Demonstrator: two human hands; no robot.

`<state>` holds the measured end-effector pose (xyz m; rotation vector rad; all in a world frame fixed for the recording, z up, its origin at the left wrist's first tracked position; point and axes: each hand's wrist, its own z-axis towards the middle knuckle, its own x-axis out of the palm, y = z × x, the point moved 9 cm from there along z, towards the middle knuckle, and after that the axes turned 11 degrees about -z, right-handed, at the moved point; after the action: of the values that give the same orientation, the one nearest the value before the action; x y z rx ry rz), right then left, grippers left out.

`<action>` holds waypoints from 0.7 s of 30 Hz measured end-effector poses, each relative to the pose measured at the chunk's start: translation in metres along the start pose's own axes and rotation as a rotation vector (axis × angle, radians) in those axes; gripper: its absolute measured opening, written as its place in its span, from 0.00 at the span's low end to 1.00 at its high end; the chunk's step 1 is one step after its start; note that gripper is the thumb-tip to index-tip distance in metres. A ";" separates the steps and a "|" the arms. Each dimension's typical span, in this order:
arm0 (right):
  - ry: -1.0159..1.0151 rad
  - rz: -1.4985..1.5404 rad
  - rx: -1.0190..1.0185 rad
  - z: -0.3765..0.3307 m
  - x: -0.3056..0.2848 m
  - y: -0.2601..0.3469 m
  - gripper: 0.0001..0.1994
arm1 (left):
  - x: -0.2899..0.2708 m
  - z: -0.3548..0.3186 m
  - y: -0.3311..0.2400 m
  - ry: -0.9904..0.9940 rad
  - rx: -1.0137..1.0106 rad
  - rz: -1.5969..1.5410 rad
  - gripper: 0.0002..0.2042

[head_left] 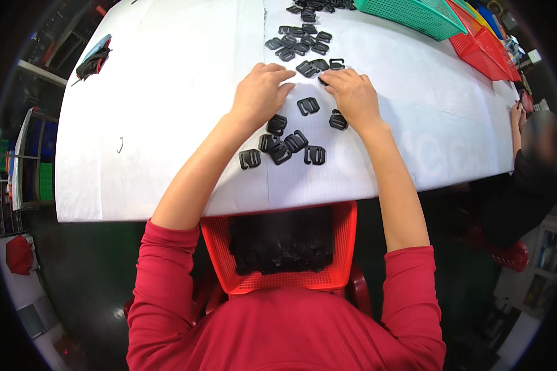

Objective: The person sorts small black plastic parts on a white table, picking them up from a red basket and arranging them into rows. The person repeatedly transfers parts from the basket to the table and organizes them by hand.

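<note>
Black plastic hook buckles (308, 106) lay loose on white bench (167, 123), between and beyond hands. Left hand (258, 94): thumb, fingers narrowly parted, nothing visible between. Right hand (354, 99): fingers at dark piece (322, 80), grip indeterminable. Buckles seemed light, stiff, slick; opposite outer edges suited pinching.

Your strap buckles (280, 153): plastic-looking, smooth, faint sheen. Your desk (167, 111): smooth, satiny. Your lap basket (345, 238): glossy perforated plastic. Your shirt (284, 328): matt ribbed cloth.

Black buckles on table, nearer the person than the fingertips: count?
8 visible: centre-top buckle; another beside the right hand; four clustered: upper one, left one, lower one, right one; outer-left one, outer-right one. Overlaps may hide more.
</note>
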<state>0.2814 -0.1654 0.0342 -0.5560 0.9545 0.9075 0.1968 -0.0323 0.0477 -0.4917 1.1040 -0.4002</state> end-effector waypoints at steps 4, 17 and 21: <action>0.155 0.254 0.183 0.000 -0.006 0.004 0.11 | 0.027 0.025 -0.003 -0.041 0.122 0.115 0.14; 0.077 0.312 0.398 0.011 0.028 -0.065 0.13 | 0.001 0.017 0.034 -0.043 -0.201 -0.130 0.13; 0.001 0.297 0.409 -0.002 0.020 -0.079 0.15 | -0.016 0.003 0.051 -0.064 -0.223 -0.266 0.13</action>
<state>0.3528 -0.2001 0.0179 -0.0665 1.2060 0.9390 0.1961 0.0184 0.0317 -0.8484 1.0287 -0.4924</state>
